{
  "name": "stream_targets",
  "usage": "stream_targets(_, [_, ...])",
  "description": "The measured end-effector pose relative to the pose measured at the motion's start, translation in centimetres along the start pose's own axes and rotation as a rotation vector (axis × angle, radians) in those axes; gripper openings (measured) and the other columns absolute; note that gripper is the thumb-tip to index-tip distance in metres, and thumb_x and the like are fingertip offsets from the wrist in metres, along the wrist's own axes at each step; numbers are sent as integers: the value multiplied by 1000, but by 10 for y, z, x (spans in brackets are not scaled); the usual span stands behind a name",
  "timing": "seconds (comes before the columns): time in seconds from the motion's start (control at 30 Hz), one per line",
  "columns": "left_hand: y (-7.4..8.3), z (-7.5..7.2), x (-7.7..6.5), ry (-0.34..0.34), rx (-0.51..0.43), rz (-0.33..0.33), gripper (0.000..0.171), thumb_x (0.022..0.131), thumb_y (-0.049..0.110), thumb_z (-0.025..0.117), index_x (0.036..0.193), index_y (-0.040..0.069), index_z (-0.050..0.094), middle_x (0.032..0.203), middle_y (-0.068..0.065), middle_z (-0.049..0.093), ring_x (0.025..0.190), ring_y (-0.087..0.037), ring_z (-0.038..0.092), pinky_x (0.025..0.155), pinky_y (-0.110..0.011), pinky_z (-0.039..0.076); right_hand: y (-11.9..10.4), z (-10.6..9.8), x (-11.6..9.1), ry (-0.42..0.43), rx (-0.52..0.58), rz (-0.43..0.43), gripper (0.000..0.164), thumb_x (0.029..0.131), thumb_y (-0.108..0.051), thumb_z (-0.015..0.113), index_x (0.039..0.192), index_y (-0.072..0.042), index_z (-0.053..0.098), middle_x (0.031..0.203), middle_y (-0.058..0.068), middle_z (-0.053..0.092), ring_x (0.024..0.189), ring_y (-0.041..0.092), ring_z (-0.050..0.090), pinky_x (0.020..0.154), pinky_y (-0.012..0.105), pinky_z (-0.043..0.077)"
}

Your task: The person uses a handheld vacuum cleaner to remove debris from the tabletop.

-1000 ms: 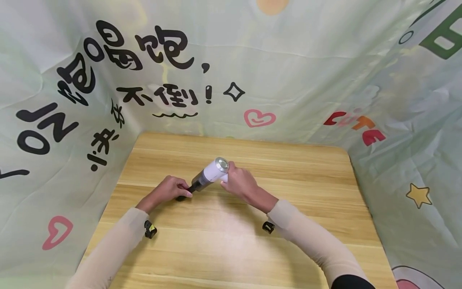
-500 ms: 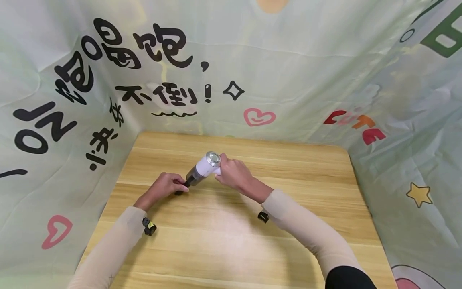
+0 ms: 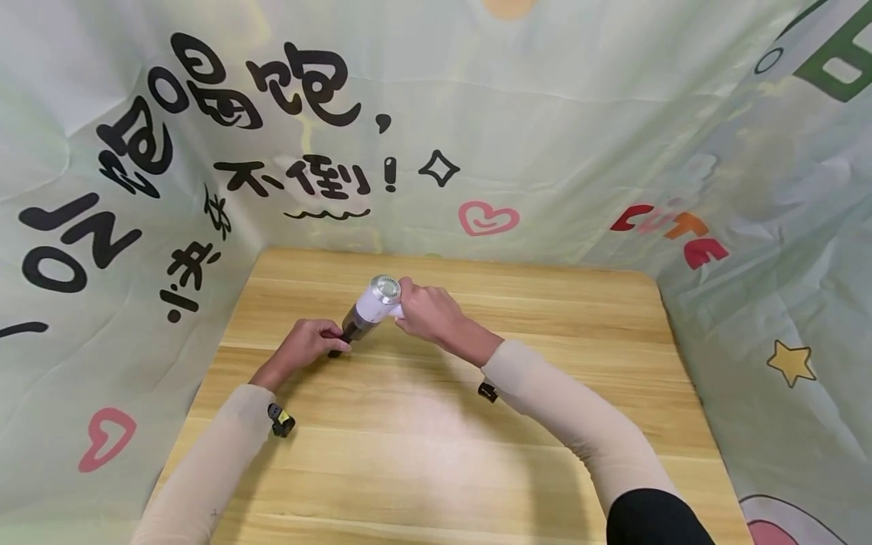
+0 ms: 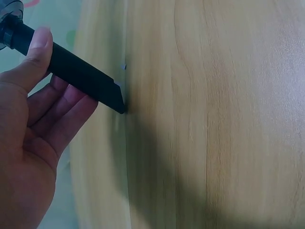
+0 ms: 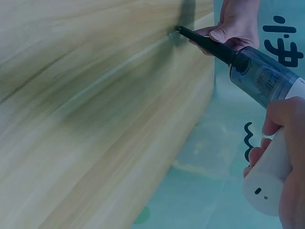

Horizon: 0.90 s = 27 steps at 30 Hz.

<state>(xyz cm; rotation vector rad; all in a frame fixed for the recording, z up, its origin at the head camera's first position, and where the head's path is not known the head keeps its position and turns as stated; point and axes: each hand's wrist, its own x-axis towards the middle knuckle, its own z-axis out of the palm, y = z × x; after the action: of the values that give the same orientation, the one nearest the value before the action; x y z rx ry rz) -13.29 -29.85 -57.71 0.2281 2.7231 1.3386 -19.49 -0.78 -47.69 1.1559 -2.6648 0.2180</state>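
A white handheld vacuum cleaner (image 3: 373, 306) with a silver round end slants over the wooden table in the head view. My right hand (image 3: 429, 312) grips its handle (image 5: 271, 174). Toward the lower left it carries a see-through dust cup (image 5: 262, 76) and a long black crevice nozzle (image 4: 76, 71). My left hand (image 3: 305, 347) pinches that nozzle, thumb on top and fingers beneath, as the left wrist view shows. The slanted nozzle tip is right at the tabletop. A tiny pale scrap (image 4: 124, 67) lies beside the tip, along a seam in the wood.
The wooden table (image 3: 436, 454) has rounded far corners. Printed fabric walls (image 3: 559, 166) rise around its back, left and right sides. A small black wrist camera (image 3: 281, 421) hangs under the left sleeve, another (image 3: 487, 391) under the right.
The vacuum cleaner and both hands have moved left and toward the table's far side. My right hand has travelled farther than the left, and the vacuum cleaner stands steeper in the head view.
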Motion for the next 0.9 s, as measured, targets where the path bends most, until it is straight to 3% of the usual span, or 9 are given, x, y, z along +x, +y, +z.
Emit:
stream_targets(0.37, [3,4,5,24,-32,14,13,83,20,87,88,11,78,90,-7,80,78,-15,68,69,-23,56,0,-5,3,-6,-49,-10,57,86,-37,84,115,5,59,81,7,71,60,18,67,50,34,56])
stream_targets(0.9, [9,16,5,-19,-66,36,17,85,25,87,92,13,78,95,-7,80,82,-14,70,72,-24,57,9,-13,-9,-44,-37,12,55,86,-34,82,116,6,59,80,6,70,57,16,63,49,30,54])
